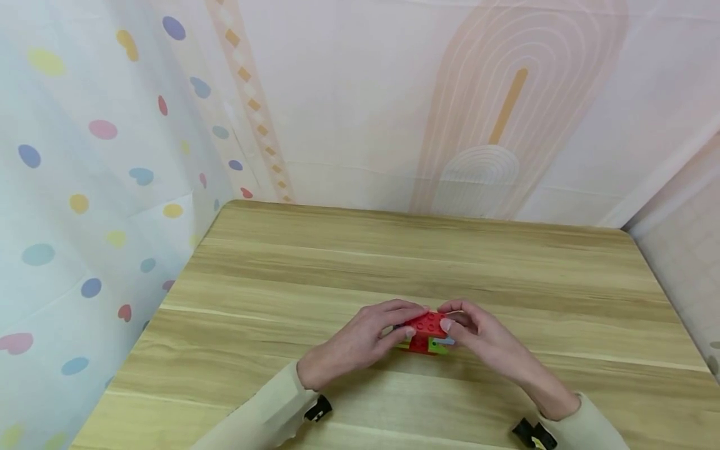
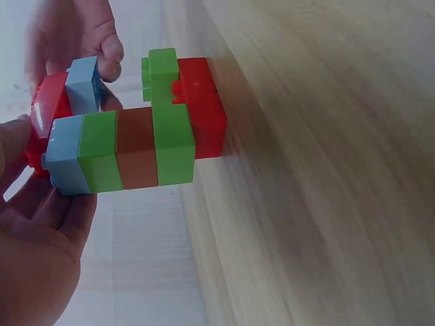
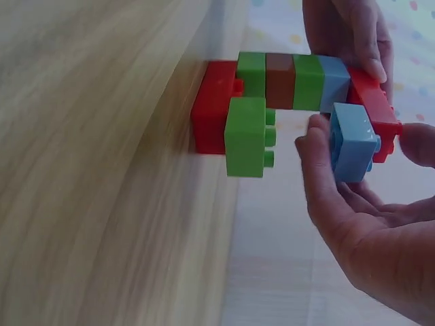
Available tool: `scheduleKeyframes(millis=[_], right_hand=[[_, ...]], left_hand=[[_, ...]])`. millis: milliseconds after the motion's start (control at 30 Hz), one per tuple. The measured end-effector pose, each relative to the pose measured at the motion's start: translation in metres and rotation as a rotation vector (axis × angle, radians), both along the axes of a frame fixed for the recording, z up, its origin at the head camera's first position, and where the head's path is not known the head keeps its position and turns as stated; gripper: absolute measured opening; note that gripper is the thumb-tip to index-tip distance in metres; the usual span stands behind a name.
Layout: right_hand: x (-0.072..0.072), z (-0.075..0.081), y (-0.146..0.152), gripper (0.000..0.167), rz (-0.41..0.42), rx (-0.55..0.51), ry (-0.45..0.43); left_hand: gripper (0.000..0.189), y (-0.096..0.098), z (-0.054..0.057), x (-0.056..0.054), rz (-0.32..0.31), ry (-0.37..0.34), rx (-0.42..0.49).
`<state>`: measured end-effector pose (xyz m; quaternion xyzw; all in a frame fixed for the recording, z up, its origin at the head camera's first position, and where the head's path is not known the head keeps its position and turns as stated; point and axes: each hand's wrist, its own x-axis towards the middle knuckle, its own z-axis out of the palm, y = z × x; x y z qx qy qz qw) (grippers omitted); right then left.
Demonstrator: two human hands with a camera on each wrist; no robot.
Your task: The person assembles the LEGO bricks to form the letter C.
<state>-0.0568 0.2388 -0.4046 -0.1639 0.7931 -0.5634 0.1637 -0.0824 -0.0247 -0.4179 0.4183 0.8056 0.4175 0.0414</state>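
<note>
A toy building-brick frame stands on the wooden table. Its base is a red brick [image 3: 211, 115], with a green brick [image 3: 246, 139] on the right end. On the left end rises a column of green, brown [image 2: 136, 148], green and light blue [image 2: 68, 153] bricks. A studded red brick [image 1: 429, 323] lies across the top. My left hand [image 1: 365, 334] grips this top brick and the column's upper end. At the other end, my right hand [image 1: 492, 340] pinches a light blue brick [image 3: 353, 139] against the red one's underside. A gap separates that brick from the green one below.
The wood-grain table [image 1: 315, 256] extends around the hands. Patterned curtains [image 1: 349, 94] hang behind it and along its left side. Black wrist straps [image 1: 319, 409] show at both cream sleeves.
</note>
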Motion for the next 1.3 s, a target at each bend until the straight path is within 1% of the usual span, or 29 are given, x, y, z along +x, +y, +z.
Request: scheduleKeyframes(millis=[67, 167, 300, 433, 500, 567, 700, 867, 1033, 1300], right_hand=[[0.001, -0.001, 0.002, 0.042, 0.005, 0.010, 0.036], [0.004, -0.003, 0.005, 0.041, -0.011, 0.062, 0.112], [0.008, -0.006, 0.009, 0.041, -0.068, 0.181, 0.249], [0.010, -0.012, 0.011, 0.048, -0.104, 0.281, 0.396], [0.011, -0.015, 0.011, 0.047, -0.112, 0.314, 0.456], [0.012, -0.017, 0.011, 0.046, -0.118, 0.327, 0.494], [0.014, -0.019, 0.010, 0.043, -0.128, 0.334, 0.519], [0.016, -0.018, 0.008, 0.042, -0.131, 0.320, 0.528], [0.017, -0.016, 0.008, 0.040, -0.135, 0.305, 0.515], [0.013, -0.014, 0.007, 0.038, -0.140, 0.305, 0.466]], left_hand=[[0.039, 0.000, -0.001, 0.001, 0.008, 0.002, -0.017], [0.043, 0.000, -0.002, 0.002, 0.018, 0.002, -0.035], [0.048, 0.000, -0.003, 0.003, 0.025, 0.006, -0.043], [0.051, 0.000, -0.003, 0.003, 0.025, 0.016, -0.043], [0.053, 0.000, -0.004, 0.003, 0.026, 0.024, -0.040], [0.055, 0.000, -0.005, 0.003, 0.029, 0.036, -0.037], [0.064, -0.002, -0.009, 0.004, 0.050, 0.037, -0.038], [0.072, -0.008, -0.016, 0.006, 0.092, -0.004, -0.029], [0.068, -0.012, -0.022, 0.008, 0.120, -0.031, 0.006], [0.064, -0.013, -0.024, 0.009, 0.140, -0.083, 0.083]])
